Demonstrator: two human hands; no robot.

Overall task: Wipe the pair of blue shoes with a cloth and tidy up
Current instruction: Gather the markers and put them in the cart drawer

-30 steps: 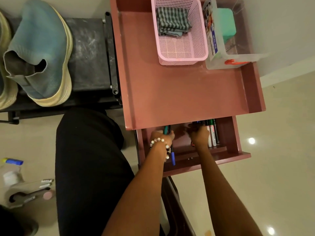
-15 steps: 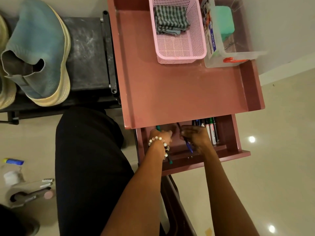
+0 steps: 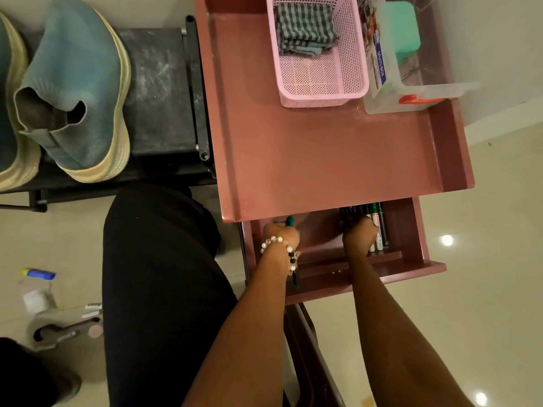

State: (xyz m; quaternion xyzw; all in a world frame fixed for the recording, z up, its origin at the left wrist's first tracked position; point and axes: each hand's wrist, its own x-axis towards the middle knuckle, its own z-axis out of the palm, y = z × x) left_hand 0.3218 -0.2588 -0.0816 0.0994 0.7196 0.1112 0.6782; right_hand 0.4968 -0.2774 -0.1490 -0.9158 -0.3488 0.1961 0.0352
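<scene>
Two blue knit shoes with yellow soles stand on a black rack: one blue shoe [image 3: 76, 83] fully in view, the second shoe [image 3: 8, 98] cut by the left edge. A striped cloth [image 3: 305, 27] lies folded in the pink basket [image 3: 323, 96] on the pink table [image 3: 323, 160]. Both hands reach into the open drawer [image 3: 411, 268] below the tabletop. My left hand [image 3: 280, 236], with a bead bracelet, grips a green pen [image 3: 290, 221]. My right hand [image 3: 360, 237] rests among a row of markers [image 3: 379, 227]; its fingers are hidden under the table edge.
A clear plastic box [image 3: 417, 98] holding a green block [image 3: 402, 33] stands right of the basket. The black rack [image 3: 158, 83] adjoins the table's left side. My black-clad leg [image 3: 161, 289] is beside the drawer. A blue-capped bottle [image 3: 38, 274] and small tools [image 3: 64, 330] lie on the floor.
My right hand, which held a blue pen over the drawer's middle, has moved right to the marker row and the pen no longer shows. The left hand keeps the green pen.
</scene>
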